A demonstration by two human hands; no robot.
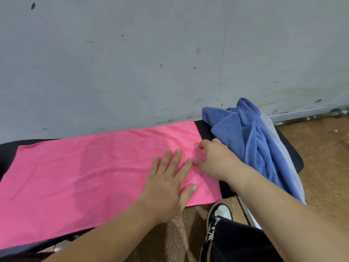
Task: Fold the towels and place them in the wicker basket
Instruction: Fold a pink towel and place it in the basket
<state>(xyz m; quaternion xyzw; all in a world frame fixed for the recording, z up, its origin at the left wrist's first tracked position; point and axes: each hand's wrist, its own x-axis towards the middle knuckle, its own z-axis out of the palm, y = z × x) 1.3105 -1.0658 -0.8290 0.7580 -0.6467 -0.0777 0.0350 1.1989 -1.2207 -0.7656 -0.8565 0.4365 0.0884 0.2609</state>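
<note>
Lying flat across the lower left and middle of the frame, the pink towel (85,173) is spread in one smooth layer over a dark table (8,152), its near edge hanging a little past the table's front. It looks like thin, light, soft cloth. It should drape and crease readily, slide easily on the smooth top, and take no harm from rough handling. The corners and the short edges look like the best places to take hold, since a pinch there would carry the whole width over in a fold.

Right of centre, the left hand (168,182) rests palm down on the towel with its fingers straight and spread. It presses the cloth and grasps nothing. Just beside it, almost fingertip to fingertip, the right hand (217,161) sits on the towel's right end with its fingers curled and their tips against the cloth. I cannot tell whether it has a bit of fabric nipped or only touches it. The towel therefore lies under both hands, with most of its length running away to the left of them.

Further right, a heap of blue towels (245,140) is bunched on the table's end, over a paler one (272,137) that trails down towards the brown floor (321,167). These are unfolded. No basket shows anywhere in the frame, so the folding is at an early stage.
</note>
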